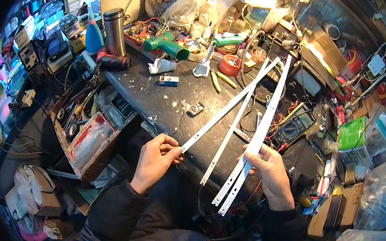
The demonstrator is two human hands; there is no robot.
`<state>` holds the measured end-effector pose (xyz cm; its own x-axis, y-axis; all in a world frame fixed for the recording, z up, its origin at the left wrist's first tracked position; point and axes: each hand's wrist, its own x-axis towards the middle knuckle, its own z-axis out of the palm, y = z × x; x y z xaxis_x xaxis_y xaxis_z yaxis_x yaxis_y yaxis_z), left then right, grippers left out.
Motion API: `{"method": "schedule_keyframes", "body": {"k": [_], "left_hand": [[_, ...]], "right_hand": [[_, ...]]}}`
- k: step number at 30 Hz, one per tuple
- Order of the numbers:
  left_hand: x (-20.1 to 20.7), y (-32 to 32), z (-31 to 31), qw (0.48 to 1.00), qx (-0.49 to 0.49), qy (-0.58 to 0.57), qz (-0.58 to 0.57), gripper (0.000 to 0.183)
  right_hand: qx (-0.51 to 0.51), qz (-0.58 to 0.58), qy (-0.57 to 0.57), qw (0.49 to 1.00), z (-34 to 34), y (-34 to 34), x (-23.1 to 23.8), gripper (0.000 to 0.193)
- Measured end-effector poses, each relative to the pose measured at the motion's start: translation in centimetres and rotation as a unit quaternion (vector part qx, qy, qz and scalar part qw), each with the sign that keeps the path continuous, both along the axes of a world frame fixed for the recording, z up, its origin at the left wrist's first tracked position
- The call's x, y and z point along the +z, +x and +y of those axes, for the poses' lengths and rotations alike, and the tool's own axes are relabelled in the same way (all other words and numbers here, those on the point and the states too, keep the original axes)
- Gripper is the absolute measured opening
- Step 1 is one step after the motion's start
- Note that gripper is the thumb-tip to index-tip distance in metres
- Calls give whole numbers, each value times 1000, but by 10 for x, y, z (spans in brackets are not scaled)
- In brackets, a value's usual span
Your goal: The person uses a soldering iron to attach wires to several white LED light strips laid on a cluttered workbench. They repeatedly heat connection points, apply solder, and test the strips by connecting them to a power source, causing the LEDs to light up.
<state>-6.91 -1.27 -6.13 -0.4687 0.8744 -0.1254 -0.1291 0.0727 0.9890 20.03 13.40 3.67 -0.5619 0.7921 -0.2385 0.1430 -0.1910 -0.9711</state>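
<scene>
My left hand pinches the near end of a long white LED strip, which slants up and away to the right over the dark workbench. Closed around more white LED strips, my right hand has its thumb on top of them. Their near ends stick out below the hand, past the bench's front edge. Between the two hands lies another narrow strip, apart from my fingers. The far ends come together near the back of the bench. A multimeter with red leads lies right of the strips.
On the bench are a green heat gun, yellow-handled pliers, a small box and a red tape roll. A steel flask stands back left. An open drawer juts out at left; boxes and bags crowd the right.
</scene>
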Motion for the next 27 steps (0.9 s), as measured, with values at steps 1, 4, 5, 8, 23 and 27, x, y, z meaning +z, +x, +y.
{"method": "schedule_keyframes", "body": {"k": [1,4,5,8,23,27], "left_hand": [[0,-1,0,999,-5,9,-43,20],[5,-1,-4,993,-14,26,-110,17],[8,0,-5,994,-16,11,-108,17],[17,9,-8,998,-34,-24,-43,15],[37,28,82,866,-51,26,496,34],[36,29,83,930,-82,50,354,26]], "right_hand": [[3,-3,6,1000,-1,-2,-6,29],[5,-29,-4,1000,-5,-5,-23,32],[14,-23,-5,1000,-5,-6,-27,32],[16,-28,-13,999,-4,-8,-36,30],[-8,-7,10,1000,8,-34,-50,40],[2,53,-37,998,9,-32,-49,39]]}}
